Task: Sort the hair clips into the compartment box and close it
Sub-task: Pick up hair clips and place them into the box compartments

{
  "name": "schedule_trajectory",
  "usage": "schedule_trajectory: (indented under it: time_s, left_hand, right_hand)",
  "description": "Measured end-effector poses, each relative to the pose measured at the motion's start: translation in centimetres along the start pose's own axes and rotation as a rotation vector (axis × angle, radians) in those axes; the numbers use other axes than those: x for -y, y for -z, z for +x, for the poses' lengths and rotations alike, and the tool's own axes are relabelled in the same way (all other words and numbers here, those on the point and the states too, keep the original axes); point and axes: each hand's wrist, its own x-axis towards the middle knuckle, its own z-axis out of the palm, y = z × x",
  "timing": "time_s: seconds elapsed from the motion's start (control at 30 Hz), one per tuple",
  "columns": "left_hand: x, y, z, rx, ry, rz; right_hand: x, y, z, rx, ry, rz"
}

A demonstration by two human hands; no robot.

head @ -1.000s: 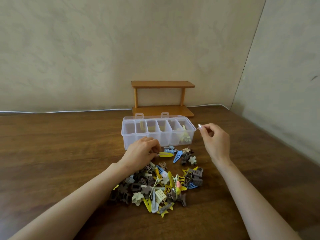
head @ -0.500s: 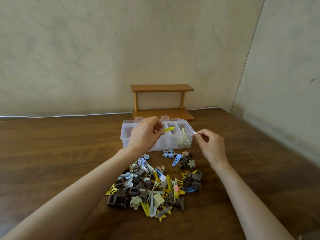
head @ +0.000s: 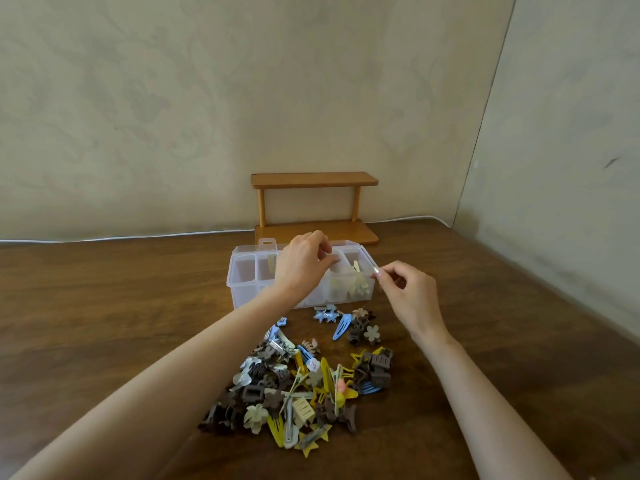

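The compartment box point(head: 242, 282) stands open at 12 o'clock from the heap of hair clips point(head: 301, 386). The left hand point(head: 304, 268) hovers over its middle cells, fingers curled narrow; whether they hold anything I cannot tell. At its 3 o'clock corner the right hand point(head: 408, 292) pinches, seemingly on the rim.

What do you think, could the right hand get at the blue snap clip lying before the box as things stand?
Probably yes: the blue snap clip lies uncovered, apart from the pile, close to the right hand, with nothing between them.
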Motion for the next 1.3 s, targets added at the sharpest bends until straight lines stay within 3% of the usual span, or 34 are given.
schedule_trajectory:
  time_s: [0.2,0.5,0.77,1.03,1.3]
  left_hand:
    - [0.2,1.8,-2.7,0.017,-0.118,-0.028]
    - [-0.6,0.9,-5.5,0.480,-0.187,0.085]
    - [-1.3,0.6,-4.6,0.694,-0.202,0.173]
    - [-1.3,0.6,-4.6,0.649,-0.217,0.170]
    - [-1.7,0.9,-4.5,0.757,-0.211,0.190]
  right_hand:
    - [0.4,-0.1,0.0,0.035,0.014,-0.023]
    - [0.5,-0.1,-0.2,0.063,-0.002,-0.027]
    - [0.5,0.0,-0.3,0.077,-0.009,-0.025]
    - [0.6,0.0,-0.2,0.073,-0.004,-0.020]
    - [0.4,-0.1,-0.2,0.066,-0.008,-0.019]
